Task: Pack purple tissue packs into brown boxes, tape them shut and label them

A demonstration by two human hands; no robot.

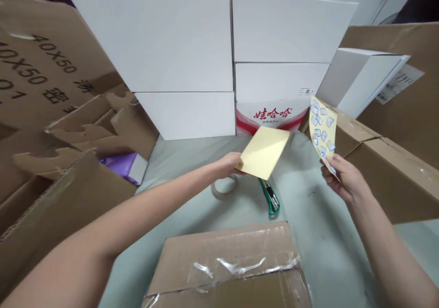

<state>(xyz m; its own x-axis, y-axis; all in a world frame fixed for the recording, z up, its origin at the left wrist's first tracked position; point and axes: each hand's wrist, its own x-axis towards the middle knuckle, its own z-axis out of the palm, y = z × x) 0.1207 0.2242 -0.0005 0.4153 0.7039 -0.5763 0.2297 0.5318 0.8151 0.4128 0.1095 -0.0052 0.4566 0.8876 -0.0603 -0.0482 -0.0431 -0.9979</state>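
Observation:
My left hand (pixel 230 165) grips a plain pale yellow sheet of paper (pixel 265 152) by its left corner, above the table. To the right, my right hand (pixel 345 176) pinches the bottom of another yellow sheet (pixel 321 127), slightly curved and covered with several small blue-and-white stickers or printed shapes; which of these I cannot tell. Below the left sheet lies a green box cutter (pixel 270 198), its upper end partly hidden by the paper. A roll of tape (pixel 223 188) rests on the table just under my left hand.
A taped cardboard box (pixel 226 257) stands in front of me. White boxes (pixel 164 38) are stacked at the back, one with red lettering. Open cardboard boxes (pixel 61 193) and a purple packet (pixel 120 165) are on the left. More cardboard boxes (pixel 398 175) line the right side.

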